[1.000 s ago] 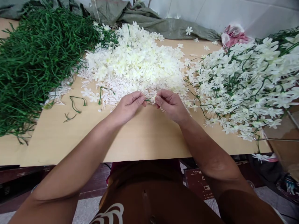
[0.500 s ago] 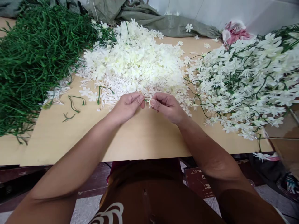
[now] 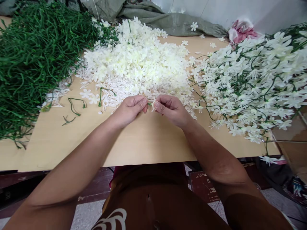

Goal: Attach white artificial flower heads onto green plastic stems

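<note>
Just in front of the white heap, my left hand (image 3: 131,110) pinches a green plastic stem (image 3: 149,103) between thumb and forefinger; only its tip shows. My right hand (image 3: 171,109) is closed on a small white flower piece (image 3: 153,107), which meets the stem tip in the narrow gap between the hands. Fingers hide most of both parts. Beyond my hands spreads a pile of loose white artificial petals (image 3: 144,60), with thin white stamens (image 3: 120,91) along its near side.
Green stems (image 3: 43,57) are heaped at the left. Assembled white flower sprays (image 3: 249,83) lie at the right. A few stray stem pieces (image 3: 74,107) rest on the tan tabletop (image 3: 153,143). Grey cloth (image 3: 168,24) and a pink-white rag (image 3: 243,30) line the back.
The hands stay in almost the same place, still pinching the stem and the white piece together. The view has shifted very slightly.
</note>
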Action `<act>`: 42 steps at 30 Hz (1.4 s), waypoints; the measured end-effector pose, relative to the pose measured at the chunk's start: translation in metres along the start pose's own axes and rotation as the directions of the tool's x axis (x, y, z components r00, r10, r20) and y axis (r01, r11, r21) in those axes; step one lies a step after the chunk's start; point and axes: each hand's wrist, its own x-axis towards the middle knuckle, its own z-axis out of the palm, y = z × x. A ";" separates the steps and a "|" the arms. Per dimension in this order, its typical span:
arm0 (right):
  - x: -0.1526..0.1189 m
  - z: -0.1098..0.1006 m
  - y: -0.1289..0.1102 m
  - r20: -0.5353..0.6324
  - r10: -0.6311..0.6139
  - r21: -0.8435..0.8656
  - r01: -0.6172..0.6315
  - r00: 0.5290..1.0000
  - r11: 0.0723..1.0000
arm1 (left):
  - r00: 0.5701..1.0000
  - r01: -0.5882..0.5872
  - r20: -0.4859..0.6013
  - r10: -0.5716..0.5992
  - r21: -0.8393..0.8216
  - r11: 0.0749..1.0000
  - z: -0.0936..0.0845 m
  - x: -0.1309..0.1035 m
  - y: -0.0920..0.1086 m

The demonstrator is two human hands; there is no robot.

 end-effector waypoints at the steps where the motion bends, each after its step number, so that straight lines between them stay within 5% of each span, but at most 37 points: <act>1: 0.000 0.000 0.000 -0.002 0.003 -0.005 -0.003 1.000 1.000 | 1.000 -0.004 0.003 0.004 0.013 1.000 0.000 0.000 0.000; 20: 0.002 0.009 0.011 -0.024 0.008 0.094 -0.005 1.000 0.996 | 0.996 -0.058 0.077 0.051 0.084 0.995 0.003 0.001 0.000; 31: 0.006 0.001 0.016 0.067 0.007 0.158 -0.017 0.998 0.987 | 0.993 -0.068 0.106 0.057 0.102 0.992 0.005 0.003 -0.001; 42: 0.006 -0.002 0.016 0.095 0.020 0.059 -0.026 0.995 0.998 | 0.994 -0.077 0.089 0.067 0.115 0.990 0.013 0.000 -0.003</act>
